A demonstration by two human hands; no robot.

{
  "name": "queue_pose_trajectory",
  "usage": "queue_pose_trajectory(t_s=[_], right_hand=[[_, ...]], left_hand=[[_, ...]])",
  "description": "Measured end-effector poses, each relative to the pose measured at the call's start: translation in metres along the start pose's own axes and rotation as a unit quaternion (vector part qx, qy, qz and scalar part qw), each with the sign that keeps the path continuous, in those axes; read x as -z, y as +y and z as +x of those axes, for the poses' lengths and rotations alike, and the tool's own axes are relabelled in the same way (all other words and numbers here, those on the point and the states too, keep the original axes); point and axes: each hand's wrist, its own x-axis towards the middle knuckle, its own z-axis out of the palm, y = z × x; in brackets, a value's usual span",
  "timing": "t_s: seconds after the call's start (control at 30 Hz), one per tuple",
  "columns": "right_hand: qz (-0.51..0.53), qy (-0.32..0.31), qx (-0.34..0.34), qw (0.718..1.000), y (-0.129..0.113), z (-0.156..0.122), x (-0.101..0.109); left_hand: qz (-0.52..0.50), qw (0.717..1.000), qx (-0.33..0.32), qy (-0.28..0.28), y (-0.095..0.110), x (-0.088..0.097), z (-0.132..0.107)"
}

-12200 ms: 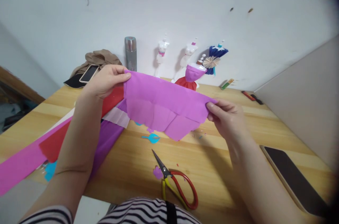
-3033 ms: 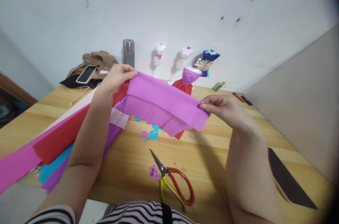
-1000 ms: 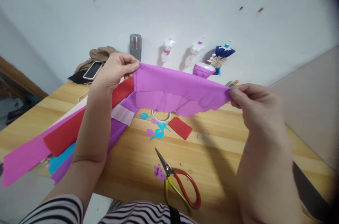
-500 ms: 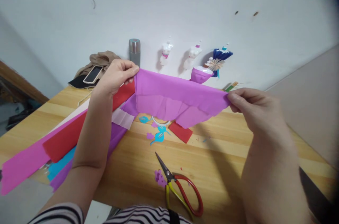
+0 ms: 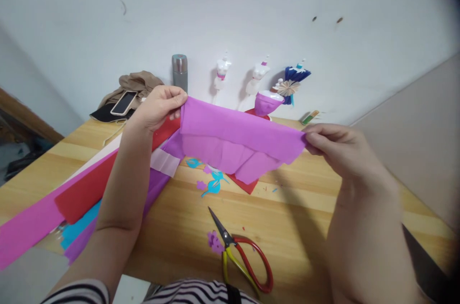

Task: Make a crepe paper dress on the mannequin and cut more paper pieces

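A strip of purple crepe paper (image 5: 237, 124) is stretched taut in the air between my two hands, its folded edge on top and a lighter, uneven layer hanging below. My left hand (image 5: 161, 105) pinches its upper left corner between thumb and fingers. At the other end, my right hand (image 5: 332, 143) grips the right corner the same way. Below lie turquoise paper leaf shapes (image 5: 214, 185), small purple paper flowers (image 5: 215, 242) and a red paper piece (image 5: 246, 186) partly hidden by the strip. Scissors (image 5: 239, 251) with red and yellow handles rest nearer to me.
Long folded sheets of coloured paper (image 5: 86, 184) lie under my left forearm. Along the wall stand a grey flask (image 5: 180, 74), small white mannequin figures (image 5: 259, 74), and one dressed in dark blue (image 5: 296, 74). A phone (image 5: 124, 103) lies by brown cloth (image 5: 140, 84).
The purple strip sits slightly lower, uncovering more of the purple-clad figure and red base behind it. Both hands keep their hold, and the view has shifted a little.
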Motion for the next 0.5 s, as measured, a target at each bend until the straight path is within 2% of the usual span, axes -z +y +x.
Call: queue_pose_trajectory(t_s=[0.23, 0.4, 0.5], right_hand=[[-0.022, -0.025, 0.015, 0.999, -0.0106, -0.0026, -0.0034], [-0.060, -0.073, 0.027, 0.995, -0.0095, -0.0020, 0.0002], [-0.053, -0.094, 0.020, 0.994, -0.0061, -0.0008, 0.0018]], left_hand=[[0.055, 0.998, -0.003, -0.001, 0.0007, 0.0015, 0.0008], [0.107, 0.994, 0.010, -0.027, 0.0034, 0.0059, -0.0004], [0.104, 0.994, 0.008, -0.021, 0.0040, 0.0047, -0.0012]])
